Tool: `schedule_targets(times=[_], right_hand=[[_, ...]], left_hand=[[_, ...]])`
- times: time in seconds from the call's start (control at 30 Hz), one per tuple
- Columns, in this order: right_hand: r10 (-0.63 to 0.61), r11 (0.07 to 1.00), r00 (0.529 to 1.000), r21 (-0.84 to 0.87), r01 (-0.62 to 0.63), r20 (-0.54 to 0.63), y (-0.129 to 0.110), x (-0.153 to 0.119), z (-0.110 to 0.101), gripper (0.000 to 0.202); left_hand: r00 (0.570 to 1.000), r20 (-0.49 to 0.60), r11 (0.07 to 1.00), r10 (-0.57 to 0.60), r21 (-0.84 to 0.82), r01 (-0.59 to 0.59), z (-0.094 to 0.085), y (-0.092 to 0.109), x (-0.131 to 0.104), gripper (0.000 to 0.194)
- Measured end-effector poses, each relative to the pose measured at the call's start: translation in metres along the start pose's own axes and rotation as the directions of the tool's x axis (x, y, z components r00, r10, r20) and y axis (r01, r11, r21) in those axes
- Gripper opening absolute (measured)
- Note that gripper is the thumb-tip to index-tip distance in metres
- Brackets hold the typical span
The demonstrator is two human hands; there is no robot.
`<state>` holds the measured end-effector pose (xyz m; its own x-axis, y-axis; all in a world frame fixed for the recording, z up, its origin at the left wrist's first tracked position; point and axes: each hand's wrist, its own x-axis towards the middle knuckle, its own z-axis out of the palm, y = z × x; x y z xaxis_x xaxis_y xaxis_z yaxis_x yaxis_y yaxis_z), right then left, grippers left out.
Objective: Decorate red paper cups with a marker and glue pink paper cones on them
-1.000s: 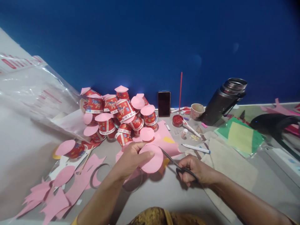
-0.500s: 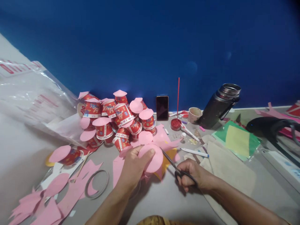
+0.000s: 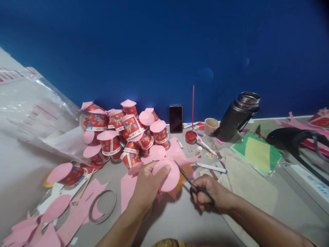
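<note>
Between the thumb and fingers of my left hand (image 3: 149, 180) is a round pink paper disc (image 3: 171, 176). My right hand (image 3: 209, 192) grips a pair of scissors (image 3: 191, 183) by its black handles. The blades point up and left, their tips at the disc's upper right edge. Whether the blades are parted I cannot tell. Under and behind the disc lie pink paper scraps (image 3: 177, 149) and a piece of yellow-orange paper (image 3: 183, 178). Beyond my left hand stands a pile of red paper cups (image 3: 133, 127) topped with pink paper discs.
A phone (image 3: 175, 119) leans on the blue wall beside a red pot with a stick (image 3: 191, 137). Further right are a paper cup (image 3: 211, 127), a dark flask (image 3: 235, 118) and a green packet (image 3: 257, 152). A tape ring (image 3: 102, 207) and pink offcuts (image 3: 74, 219) lie left.
The view has shifted slightly, so most things appear a little further left. Both hands keep their hold on the disc and the scissors, nearly in the same place.
</note>
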<state>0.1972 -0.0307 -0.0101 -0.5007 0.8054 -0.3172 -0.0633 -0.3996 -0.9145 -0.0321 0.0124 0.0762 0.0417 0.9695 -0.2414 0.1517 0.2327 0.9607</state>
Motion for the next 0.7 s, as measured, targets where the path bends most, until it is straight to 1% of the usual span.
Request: schedule_targets(times=[0.1,0.27,0.43,0.57,0.7], right_hand=[[-0.001,1.0,1.0,-0.015,0.001,-0.016,-0.0005,0.0003,0.001,0.024],[-0.001,1.0,1.0,-0.004,0.001,-0.024,-0.0033,0.0004,0.0029,0.021],[0.036,0.999,0.999,-0.029,-0.036,-0.006,0.0003,0.0003,-0.0004,0.026],[0.002,1.0,1.0,-0.02,-0.002,0.0,0.0007,0.0,-0.0013,0.032],[-0.009,1.0,1.0,-0.008,0.009,0.008,-0.0037,-0.0006,0.0004,0.035]], left_hand=[[1.0,-0.001,1.0,0.011,0.005,-0.011,-0.0003,0.0001,0.0008,0.036],[1.0,0.017,1.0,0.013,0.02,-0.013,-0.0023,-0.0006,0.0023,0.036],[0.999,0.05,0.999,-0.007,0.038,0.005,-0.0054,0.0026,0.0028,0.037],[0.998,0.061,0.997,-0.023,0.079,0.019,-0.0063,0.0054,0.0024,0.036],[0.997,0.063,0.995,-0.05,0.084,0.045,-0.0061,0.0067,0.0023,0.036]])
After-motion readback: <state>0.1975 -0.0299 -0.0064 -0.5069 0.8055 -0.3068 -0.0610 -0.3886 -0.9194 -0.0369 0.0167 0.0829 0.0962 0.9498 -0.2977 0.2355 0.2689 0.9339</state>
